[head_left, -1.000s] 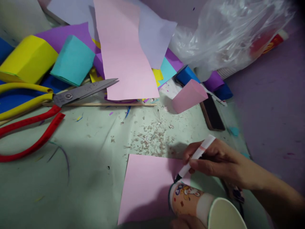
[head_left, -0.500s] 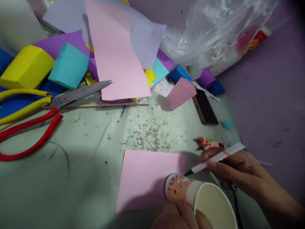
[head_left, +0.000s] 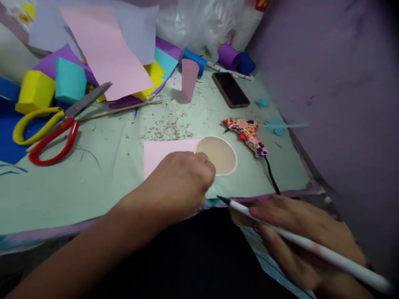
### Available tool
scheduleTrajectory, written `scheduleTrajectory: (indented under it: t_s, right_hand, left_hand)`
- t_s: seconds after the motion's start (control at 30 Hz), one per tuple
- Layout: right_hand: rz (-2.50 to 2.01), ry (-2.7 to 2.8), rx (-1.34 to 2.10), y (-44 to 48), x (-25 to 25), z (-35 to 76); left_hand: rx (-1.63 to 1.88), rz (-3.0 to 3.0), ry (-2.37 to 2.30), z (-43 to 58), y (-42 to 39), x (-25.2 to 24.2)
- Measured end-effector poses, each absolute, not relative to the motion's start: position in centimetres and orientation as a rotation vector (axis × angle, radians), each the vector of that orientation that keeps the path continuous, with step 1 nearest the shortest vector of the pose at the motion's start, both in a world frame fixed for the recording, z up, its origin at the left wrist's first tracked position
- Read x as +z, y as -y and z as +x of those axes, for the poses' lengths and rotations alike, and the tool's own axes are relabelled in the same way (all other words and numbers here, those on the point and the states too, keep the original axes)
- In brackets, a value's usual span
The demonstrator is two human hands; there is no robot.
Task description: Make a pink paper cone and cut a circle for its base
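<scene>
My left hand (head_left: 187, 180) is closed on the near side of a paper cup (head_left: 220, 155), whose round mouth faces me. Behind the cup and this hand lies a pink sheet of paper (head_left: 160, 153), partly covered by both. My right hand (head_left: 299, 241) grips a white marker (head_left: 346, 263) with a dark green pointed tip. That tip hovers by the table's front edge, apart from the pink sheet and just right of my left hand. The cup's printed side is hidden now.
A floral glue gun (head_left: 249, 131) with a black cord lies right of the cup, and a phone (head_left: 230, 89) behind it. Scissors (head_left: 75, 109), a wooden stick (head_left: 121, 109) and paper-covered cups (head_left: 71, 79) are at left. A pink paper-covered cup (head_left: 189, 79) stands farther back. A wall (head_left: 336, 104) borders the right.
The cup's mouth has turned to face up toward me, with my left hand still on it. My right hand has drawn the marker back from the pink sheet toward the table edge. The view has shifted.
</scene>
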State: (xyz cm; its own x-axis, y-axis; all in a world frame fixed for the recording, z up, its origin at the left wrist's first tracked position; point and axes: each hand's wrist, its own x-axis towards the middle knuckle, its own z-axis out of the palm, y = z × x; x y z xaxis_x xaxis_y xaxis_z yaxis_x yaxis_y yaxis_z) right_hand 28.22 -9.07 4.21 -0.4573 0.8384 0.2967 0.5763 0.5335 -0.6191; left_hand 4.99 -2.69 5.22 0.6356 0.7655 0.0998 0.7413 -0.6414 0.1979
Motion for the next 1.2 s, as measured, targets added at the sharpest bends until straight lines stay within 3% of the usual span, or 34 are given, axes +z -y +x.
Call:
scheduleTrajectory:
  t_s: [0.13, 0.43, 1.2]
  right_hand:
    - [-0.804, 2.159, 0.234, 7.9, 3.4, 24.5]
    - [-0.721, 2.119, -0.106, 7.3, -1.9, 22.3]
    - [-0.828, 2.087, -0.166, 6.3, -2.7, 21.2]
  left_hand:
    - [0.241, 2.693, -1.340, 5.2, 2.7, 5.1]
    - [0.428, 2.741, -1.278, 4.6, 2.6, 4.9]
    - [0.472, 2.756, -1.269, 4.5, 2.5, 4.5]
